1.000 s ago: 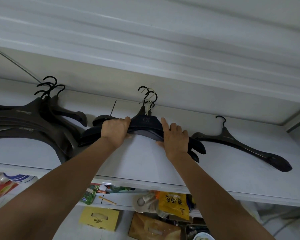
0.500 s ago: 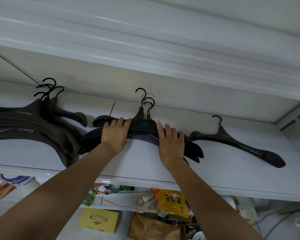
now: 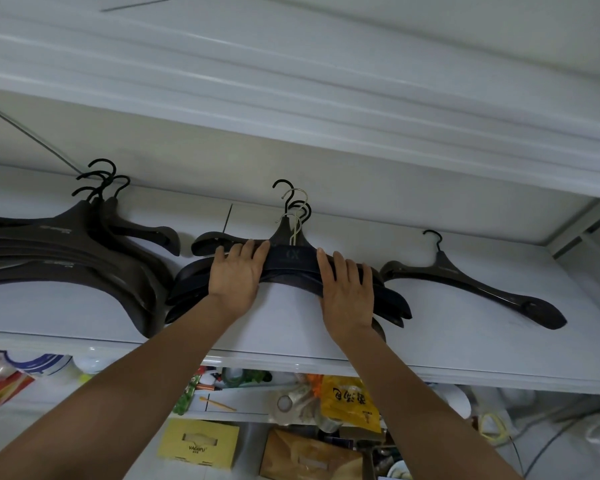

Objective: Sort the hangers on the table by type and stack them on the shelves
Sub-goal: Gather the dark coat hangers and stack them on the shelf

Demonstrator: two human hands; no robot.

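From the head view, the person reaches up to the white upper shelf (image 3: pixel 291 327). In its middle lies a stack of dark, broad-shouldered plastic hangers (image 3: pixel 293 255). The left hand (image 3: pixel 238 271) and the right hand (image 3: pixel 347 292) lie flat on it, one on each shoulder. The fingers are straight and press down; neither hand closes round anything.

This looks like the squaring-up step: the pile is set down and is being nudged into line. The next move probably calls for lifting both palms off without dragging the top hanger, then going back for more.

The stack's long axis runs left to right along the shelf. Its black and metal hooks point at the back wall, and the arm tips curve toward the front edge. A taller pile of dark hangers (image 3: pixel 66 244) lies to the left, and a single slim dark hanger (image 3: pixel 465 276) lies apart on the right.
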